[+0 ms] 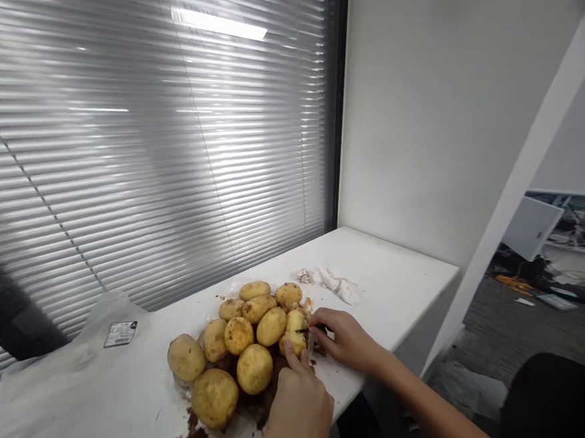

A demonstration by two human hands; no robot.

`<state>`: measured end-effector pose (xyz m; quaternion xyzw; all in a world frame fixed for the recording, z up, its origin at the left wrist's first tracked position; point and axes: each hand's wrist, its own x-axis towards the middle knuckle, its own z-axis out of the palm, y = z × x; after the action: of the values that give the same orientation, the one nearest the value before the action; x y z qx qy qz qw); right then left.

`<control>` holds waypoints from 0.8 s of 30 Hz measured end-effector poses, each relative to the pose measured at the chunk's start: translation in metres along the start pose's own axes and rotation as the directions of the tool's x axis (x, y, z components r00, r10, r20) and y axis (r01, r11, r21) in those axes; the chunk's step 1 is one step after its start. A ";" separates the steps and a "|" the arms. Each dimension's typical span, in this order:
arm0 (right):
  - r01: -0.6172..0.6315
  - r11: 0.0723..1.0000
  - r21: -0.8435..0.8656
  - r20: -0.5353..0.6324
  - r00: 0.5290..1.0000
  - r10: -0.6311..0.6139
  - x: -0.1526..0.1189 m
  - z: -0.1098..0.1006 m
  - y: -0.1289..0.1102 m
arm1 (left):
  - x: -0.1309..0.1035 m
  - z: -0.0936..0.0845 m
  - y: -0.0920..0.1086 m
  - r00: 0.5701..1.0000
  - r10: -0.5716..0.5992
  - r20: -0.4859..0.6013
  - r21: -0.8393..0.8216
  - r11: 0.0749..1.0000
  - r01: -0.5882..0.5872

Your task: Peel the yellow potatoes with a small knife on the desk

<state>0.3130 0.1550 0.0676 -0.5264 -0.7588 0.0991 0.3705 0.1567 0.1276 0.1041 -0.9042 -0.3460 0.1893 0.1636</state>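
A partly peeled potato (295,322) lies at the right edge of a heap of potatoes, its pale flesh bare on the upper part. My left hand (301,396) comes from below, with its fingertips pressed on the near end of this potato. On the right side, my right hand (342,336) pinches a small black tool (303,330), its tip against the peeled flesh. The fingers cover most of the tool, so its exact kind is hidden. Several unpeeled potatoes (239,336) sit close by on the left, some with brown patches.
The white table (390,259) runs along a window with blinds (153,136). Crumpled tissue (338,285) lies behind the heap. Brown peelings (194,436) are scattered in front. A clear plastic bag with a label (121,334) rests at left. A dark chair (549,410) stands at right.
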 end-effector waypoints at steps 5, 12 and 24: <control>-0.013 0.999 -0.043 -0.032 0.999 0.012 0.000 0.001 0.003 | 0.000 0.002 0.000 1.000 -0.004 -0.007 -0.005 1.000 0.004; -0.085 0.996 -0.035 -0.046 0.995 0.083 -0.002 0.004 0.006 | 0.002 0.011 0.002 0.997 0.045 -0.061 0.038 0.998 -0.043; -0.110 0.994 -0.015 -0.053 0.993 0.109 0.001 0.004 0.006 | 0.002 0.011 0.002 0.996 0.023 -0.081 0.009 1.000 -0.022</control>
<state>0.3148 0.1594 0.0621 -0.5730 -0.7198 0.0987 0.3792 0.1544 0.1294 0.0927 -0.9143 -0.3281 0.1559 0.1789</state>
